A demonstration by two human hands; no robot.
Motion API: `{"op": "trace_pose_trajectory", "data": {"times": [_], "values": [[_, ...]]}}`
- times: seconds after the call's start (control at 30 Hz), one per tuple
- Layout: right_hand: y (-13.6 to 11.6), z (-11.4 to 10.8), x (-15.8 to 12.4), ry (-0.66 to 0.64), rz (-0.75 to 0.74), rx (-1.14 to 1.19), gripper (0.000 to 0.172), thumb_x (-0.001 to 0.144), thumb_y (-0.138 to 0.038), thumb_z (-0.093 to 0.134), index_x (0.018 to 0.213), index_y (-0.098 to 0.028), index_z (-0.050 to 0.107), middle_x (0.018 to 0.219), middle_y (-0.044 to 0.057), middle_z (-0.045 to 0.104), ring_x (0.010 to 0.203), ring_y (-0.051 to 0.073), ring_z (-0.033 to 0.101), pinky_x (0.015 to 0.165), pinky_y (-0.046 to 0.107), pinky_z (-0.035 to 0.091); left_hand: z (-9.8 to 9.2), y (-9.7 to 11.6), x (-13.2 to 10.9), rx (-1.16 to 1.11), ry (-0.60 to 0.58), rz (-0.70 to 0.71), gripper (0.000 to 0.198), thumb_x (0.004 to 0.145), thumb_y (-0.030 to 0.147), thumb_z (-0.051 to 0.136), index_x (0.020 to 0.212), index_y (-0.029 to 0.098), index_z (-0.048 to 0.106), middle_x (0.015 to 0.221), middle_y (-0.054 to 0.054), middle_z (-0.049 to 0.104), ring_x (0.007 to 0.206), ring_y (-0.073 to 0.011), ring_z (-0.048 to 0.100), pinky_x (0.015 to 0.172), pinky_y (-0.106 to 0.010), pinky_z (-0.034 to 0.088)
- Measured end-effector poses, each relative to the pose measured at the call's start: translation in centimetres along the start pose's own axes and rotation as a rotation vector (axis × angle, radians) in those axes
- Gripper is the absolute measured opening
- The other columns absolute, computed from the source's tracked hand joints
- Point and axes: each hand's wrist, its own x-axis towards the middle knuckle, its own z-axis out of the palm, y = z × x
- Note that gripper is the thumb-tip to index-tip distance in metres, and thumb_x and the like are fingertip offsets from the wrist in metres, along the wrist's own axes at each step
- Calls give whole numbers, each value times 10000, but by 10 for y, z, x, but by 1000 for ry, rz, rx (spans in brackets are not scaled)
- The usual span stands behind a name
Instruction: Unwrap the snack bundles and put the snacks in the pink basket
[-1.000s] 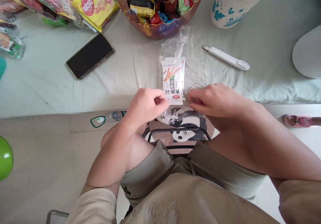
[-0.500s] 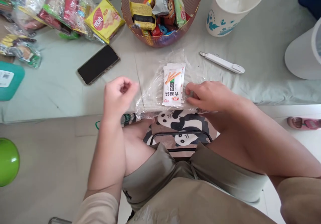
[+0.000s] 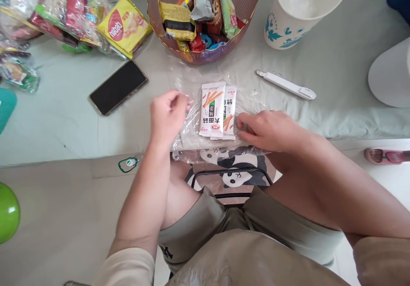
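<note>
White snack packets (image 3: 217, 110) between left hand (image 3: 167, 114), right hand (image 3: 268, 128).

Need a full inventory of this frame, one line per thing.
snack packets: 2, white with orange sticks, side by side, centre
clear wrap: 1, transparent, under the packets
basket: 1, copper-pink, top centre, full of snacks
phone: 1, black, left of the wrap
yellow packet: 1, yellow, top left
cup: 1, white with teal leaves, top right
white tool: 1, pen-shaped, right of the packets
green ball: 1, green, lower left edge
panda-print fabric: 1, black and white, below the wrap
left hand: 1, pinching the wrap's left side
right hand: 1, fingertips on the wrap beside the packets
</note>
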Motion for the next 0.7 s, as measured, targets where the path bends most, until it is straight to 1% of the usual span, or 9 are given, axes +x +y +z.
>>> {"op": "trace_pose_trajectory", "data": {"times": [0.1,0.17,0.27,0.33,0.43,0.5,0.53,0.63,0.7], "values": [[1,0,1,-6,8,17,258,957,-395,418,1062,-262,612,776,23,713,641,191,525,580,305,252,-15,-6,12,-85,155,-340,223,947,257,593,726,223,598,575,48,575,448,-88,449,441,-295,216],[1,0,2,-13,16,26,241,954,-402,423,1041,-266,603,779,16,720,646,190,533,582,304,260,-24,-13,22,-81,162,-431,268,958,247,619,701,216,550,517,70,462,429,-67,325,455,-295,168],[1,-1,3,-24,33,30,241,953,-420,426,1026,-270,599,795,11,729,680,199,565,579,304,277,-37,-29,32,-89,247,-396,286,996,257,623,734,209,518,514,81,341,470,-56,263,490,-284,163],[0,-1,4,-31,42,26,246,954,-431,425,1022,-267,596,809,15,736,697,206,578,574,306,286,-40,-37,31,-80,283,-344,270,1010,297,620,774,204,525,549,79,425,511,-53,339,503,-277,211],[-1,-1,4,-34,46,28,238,952,-429,428,1002,-263,590,824,20,743,690,206,577,570,308,294,-36,-36,15,37,177,-194,288,918,471,732,890,211,611,670,45,616,613,-98,528,554,-304,345],[-1,-1,4,-25,43,26,231,951,-423,427,989,-262,589,820,20,743,685,206,578,568,306,295,-29,-29,0,109,104,-127,437,776,525,848,1031,243,631,669,43,634,605,-135,569,576,-327,389],[-1,-1,4,-20,41,22,231,951,-423,427,986,-262,588,814,20,742,686,206,580,566,304,293,-27,-25,-6,84,45,-104,494,753,517,861,1103,266,619,671,44,637,594,-145,577,577,-333,403],[0,0,4,-6,34,14,235,950,-426,429,979,-259,590,791,23,734,685,207,589,557,295,284,-26,-22,-11,-54,-39,-90,475,813,512,797,1183,334,557,661,55,608,538,-142,543,526,-331,393],[0,0,4,-2,30,19,228,945,-420,438,979,-256,594,786,26,735,676,206,584,553,294,280,-35,-33,-2,-87,20,-123,399,856,557,747,1124,340,546,618,70,544,492,-113,453,476,-313,333]]}}
